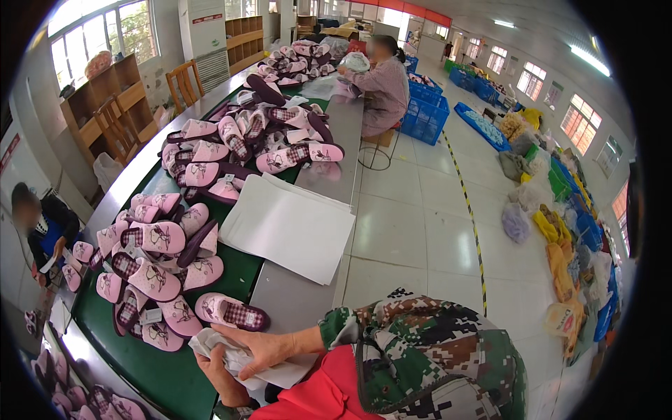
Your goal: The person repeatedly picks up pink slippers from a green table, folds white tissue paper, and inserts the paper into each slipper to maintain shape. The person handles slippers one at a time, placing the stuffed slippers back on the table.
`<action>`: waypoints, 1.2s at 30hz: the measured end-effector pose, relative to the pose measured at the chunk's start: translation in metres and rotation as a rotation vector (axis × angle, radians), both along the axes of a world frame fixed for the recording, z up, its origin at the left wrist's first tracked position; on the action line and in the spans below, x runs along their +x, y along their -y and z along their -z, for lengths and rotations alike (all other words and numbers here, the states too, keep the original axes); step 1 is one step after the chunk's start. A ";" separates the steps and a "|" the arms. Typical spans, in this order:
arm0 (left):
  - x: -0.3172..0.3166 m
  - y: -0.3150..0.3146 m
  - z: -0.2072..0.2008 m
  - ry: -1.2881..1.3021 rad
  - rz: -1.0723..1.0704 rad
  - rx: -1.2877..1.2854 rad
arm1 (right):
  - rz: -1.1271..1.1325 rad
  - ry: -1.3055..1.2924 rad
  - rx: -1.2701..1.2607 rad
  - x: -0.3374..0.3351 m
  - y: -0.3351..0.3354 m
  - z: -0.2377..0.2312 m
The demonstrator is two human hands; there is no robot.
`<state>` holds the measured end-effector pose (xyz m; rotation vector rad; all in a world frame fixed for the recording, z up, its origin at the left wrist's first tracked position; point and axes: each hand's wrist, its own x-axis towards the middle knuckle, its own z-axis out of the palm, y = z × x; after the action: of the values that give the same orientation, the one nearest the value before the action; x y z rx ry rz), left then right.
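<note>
Near the table's front edge, both my hands are closed on crumpled white paper. My right hand reaches across from the right, fingers over the top of the paper. Lower down, my left hand grips it from the left side. A single pink slipper with a checked lining and dark sole lies just beyond my hands. To its left, a heap of pink slippers covers the green belt. Flat white sheets lie stacked further up, partly over the grey table edge.
Another slipper heap lies further along the belt. A seated person works at the far right side; a second person is at the left. Blue crates stand on the tiled floor, and bags line the right wall.
</note>
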<state>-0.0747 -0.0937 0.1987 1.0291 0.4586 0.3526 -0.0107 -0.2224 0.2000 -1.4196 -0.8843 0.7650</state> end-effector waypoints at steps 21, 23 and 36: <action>-0.010 -0.017 0.021 -0.334 0.867 0.861 | -0.089 0.910 -0.454 0.016 0.014 -0.004; -0.013 -0.022 0.032 -0.208 0.845 0.618 | -0.103 0.794 -0.408 0.019 0.013 -0.002; -0.016 0.025 0.015 0.175 0.398 -0.438 | 0.465 0.246 0.190 -0.004 -0.019 -0.005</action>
<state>-0.0910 -0.1189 0.1833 0.6338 0.1533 -0.0193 -0.0151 -0.2029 0.2045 -1.4908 -0.7462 0.1543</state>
